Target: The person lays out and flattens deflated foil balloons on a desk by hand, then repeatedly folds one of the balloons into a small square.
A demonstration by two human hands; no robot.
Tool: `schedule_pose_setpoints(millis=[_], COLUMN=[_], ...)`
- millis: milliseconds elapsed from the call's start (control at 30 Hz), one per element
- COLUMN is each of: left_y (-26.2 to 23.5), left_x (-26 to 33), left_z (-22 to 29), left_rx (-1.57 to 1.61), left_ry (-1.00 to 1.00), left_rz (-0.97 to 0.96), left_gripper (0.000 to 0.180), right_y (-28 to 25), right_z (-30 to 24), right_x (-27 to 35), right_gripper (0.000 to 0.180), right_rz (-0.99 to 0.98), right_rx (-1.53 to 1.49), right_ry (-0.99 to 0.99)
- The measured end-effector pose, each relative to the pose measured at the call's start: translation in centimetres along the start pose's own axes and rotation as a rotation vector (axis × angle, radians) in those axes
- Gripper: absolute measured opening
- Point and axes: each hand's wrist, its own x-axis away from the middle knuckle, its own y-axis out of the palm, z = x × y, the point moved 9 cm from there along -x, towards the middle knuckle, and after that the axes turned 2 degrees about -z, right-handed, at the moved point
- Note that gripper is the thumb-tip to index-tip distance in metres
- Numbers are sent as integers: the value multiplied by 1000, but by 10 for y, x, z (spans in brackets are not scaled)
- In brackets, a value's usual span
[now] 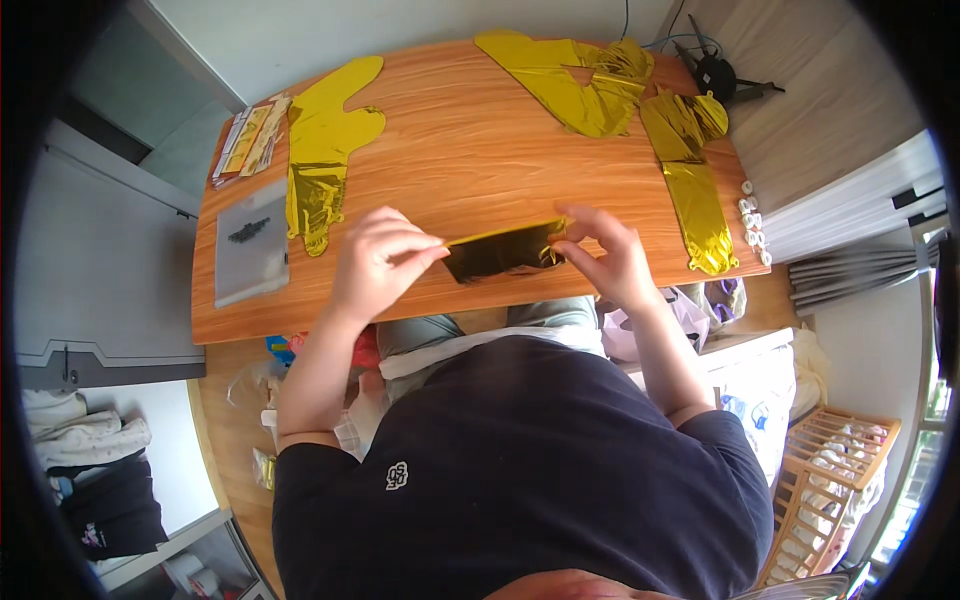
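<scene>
Between my two hands a folded gold foil balloon (505,252) stretches out, held over the near edge of the wooden table. Its lower face looks dark and shiny, with a bright yellow upper edge. My left hand (385,255) pinches its left corner between thumb and fingers. At the other end my right hand (612,252) grips the foil, thumb below and fingers above. A flat gold foil balloon (325,140) lies to the left. Farther back on the right rests another gold foil balloon (575,80), and a third gold balloon (690,180) runs along the table's right side.
On the wooden table's (450,140) left side are a clear plastic sleeve (250,270) with a dark patch and a stack of packets (250,140). Several small white rolls (752,222) line the right edge. A black stand (715,72) is at the back right corner.
</scene>
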Motion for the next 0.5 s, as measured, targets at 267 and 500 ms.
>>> schedule_pose_setpoints(millis=[267,500], left_y=[40,103], left_x=[-19,-34], left_z=[-106,-90], left_rx=[438,-262], left_ry=[-749,-182], left_rz=[-495,-413], left_gripper=[43,68], right_y=[42,50], right_z=[74,99], right_x=[-35,-49], right_gripper=[61,59], right_rz=[-210,-103], right_rx=[-361,77], right_ry=[535,398])
